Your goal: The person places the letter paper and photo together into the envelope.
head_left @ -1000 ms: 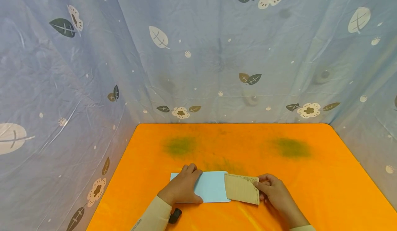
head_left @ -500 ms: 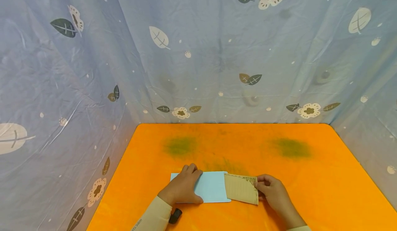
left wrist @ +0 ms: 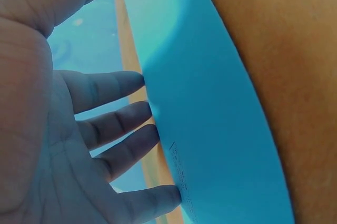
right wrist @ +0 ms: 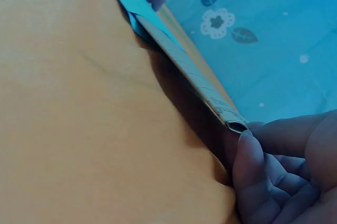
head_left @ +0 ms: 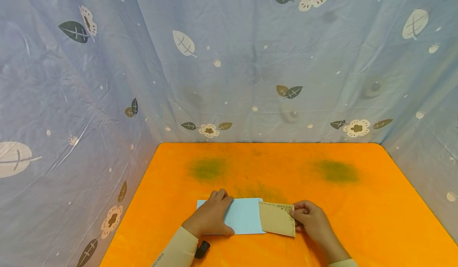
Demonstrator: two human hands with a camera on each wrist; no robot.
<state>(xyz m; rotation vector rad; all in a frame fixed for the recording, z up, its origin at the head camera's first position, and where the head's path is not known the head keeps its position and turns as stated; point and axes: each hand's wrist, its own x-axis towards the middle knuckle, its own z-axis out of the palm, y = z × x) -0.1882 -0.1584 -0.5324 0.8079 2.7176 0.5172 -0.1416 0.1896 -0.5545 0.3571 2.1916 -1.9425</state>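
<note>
A light blue envelope [head_left: 245, 216] lies flat on the orange tabletop. My left hand [head_left: 213, 216] spans it, fingertips at its far edge and thumb at its near edge; in the left wrist view the spread fingers [left wrist: 126, 124] meet the envelope's edge. From the envelope's right end sticks out a tan sheet of letter paper [head_left: 277, 219] with faint lines and a patterned corner; its left part is hidden inside. My right hand [head_left: 312, 221] pinches the sheet's right end between thumb and fingers. In the right wrist view that end of the letter paper [right wrist: 197, 79] shows a folded, looped edge.
A small black object [head_left: 202, 250] sits by the left wrist, near the sleeve. Bluish curtains [head_left: 250, 60] printed with leaves and flowers stand behind and at both sides of the orange tabletop [head_left: 272, 167], which bears two dark greenish patches.
My right hand has shifted slightly left with the letter paper, so a little less of the sheet shows outside the envelope. The left hand and envelope stay put.
</note>
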